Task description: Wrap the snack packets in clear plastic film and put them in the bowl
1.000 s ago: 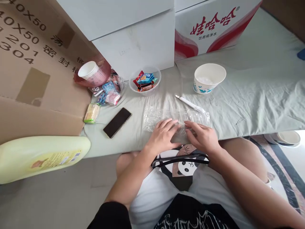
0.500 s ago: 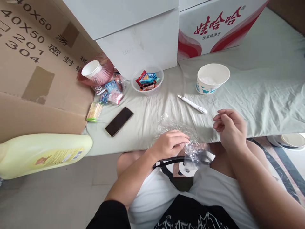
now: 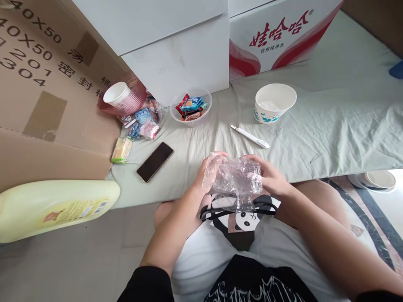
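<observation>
A crumpled sheet of clear plastic wrap (image 3: 234,178) is stretched between my two hands, above my lap at the front edge of the cloth. My left hand (image 3: 210,172) grips its left side, the film partly covering the fingers. At the right side, my right hand (image 3: 267,174) holds the wrap, with some fingertips behind the film. Just beyond my hands lies a white utility knife (image 3: 249,136). Farther back stands a white paper bowl (image 3: 276,102) with blue print, with something clear inside. A panda-print bag (image 3: 247,220) rests on my lap below the wrap.
A clear bowl (image 3: 204,118) of wrapped snacks sits before white boxes (image 3: 176,63). Left of it are snack packets (image 3: 145,121), a paper cup (image 3: 116,94) in a pink bowl (image 3: 140,98) and a phone (image 3: 155,162). A large yellow bottle (image 3: 59,209) stands at the left edge.
My right hand has come left and taken hold of the plastic wrap. The wrap is now raised and spread between both hands. The view has shifted slightly.
</observation>
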Tool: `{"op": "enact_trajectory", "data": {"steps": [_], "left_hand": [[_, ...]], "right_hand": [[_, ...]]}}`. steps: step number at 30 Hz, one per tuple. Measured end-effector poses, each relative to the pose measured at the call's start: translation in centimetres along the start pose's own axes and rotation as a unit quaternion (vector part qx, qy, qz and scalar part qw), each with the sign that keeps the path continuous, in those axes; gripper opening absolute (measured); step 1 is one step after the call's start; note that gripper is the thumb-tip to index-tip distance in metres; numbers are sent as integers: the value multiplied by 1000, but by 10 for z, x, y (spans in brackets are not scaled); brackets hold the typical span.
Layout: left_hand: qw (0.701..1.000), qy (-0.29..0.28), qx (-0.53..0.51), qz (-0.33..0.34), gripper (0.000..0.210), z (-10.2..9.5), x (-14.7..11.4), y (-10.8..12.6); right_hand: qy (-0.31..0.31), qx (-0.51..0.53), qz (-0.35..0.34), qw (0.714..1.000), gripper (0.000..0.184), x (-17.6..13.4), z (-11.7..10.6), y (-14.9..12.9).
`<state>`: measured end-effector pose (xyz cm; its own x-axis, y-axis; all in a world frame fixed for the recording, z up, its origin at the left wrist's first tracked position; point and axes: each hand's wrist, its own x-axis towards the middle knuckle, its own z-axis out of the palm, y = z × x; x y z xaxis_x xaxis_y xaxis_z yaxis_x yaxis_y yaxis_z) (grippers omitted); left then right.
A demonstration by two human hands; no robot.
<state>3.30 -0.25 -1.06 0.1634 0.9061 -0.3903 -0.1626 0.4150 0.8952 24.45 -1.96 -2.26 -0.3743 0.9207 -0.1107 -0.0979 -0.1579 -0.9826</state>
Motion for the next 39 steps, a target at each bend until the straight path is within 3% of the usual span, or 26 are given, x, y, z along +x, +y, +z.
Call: {"op": "enact_trajectory", "data": {"steps": [3,7,11,17,21,23,25,28,30,33,36,39], "left_hand": [[997,-34,69,26,41,-2,-3,0],[987,-113,112,25,37,-7,-5,5],[989,-86,110,37,26,-12,-2,7],[997,-59,0,49,18,-13,3,13],[997,-53,-23,44,32,-15,8,13],[997,-32,-4,66,32,-16,10,12],[996,-15,0,88,37,-17,10,12],[995,-28,-50,80,61,-17,8,12],[996,-63,-60,33,69,-15,7,11],[994,-100,-16,-36,48,-11,7,6],[996,-80,-9,-32,41,-10,8,3],[997,-71,8,-14,42,-11,9,4]], "right_hand": [[9,-27,26,999,45,0,2,-3],[61,21,53,997,45,0,3,-1],[95,70,53,992,39,-1,4,-4],[166,73,44,982,18,1,-1,-8],[197,94,-6,976,29,5,-5,-1],[187,103,-17,977,34,6,-4,2],[166,86,-6,982,52,6,-2,3],[155,54,18,986,78,5,1,2],[175,56,27,983,77,5,2,1],[199,95,20,975,76,6,1,0],[147,108,13,983,59,7,-2,1],[85,37,30,995,35,7,-5,1]]}}
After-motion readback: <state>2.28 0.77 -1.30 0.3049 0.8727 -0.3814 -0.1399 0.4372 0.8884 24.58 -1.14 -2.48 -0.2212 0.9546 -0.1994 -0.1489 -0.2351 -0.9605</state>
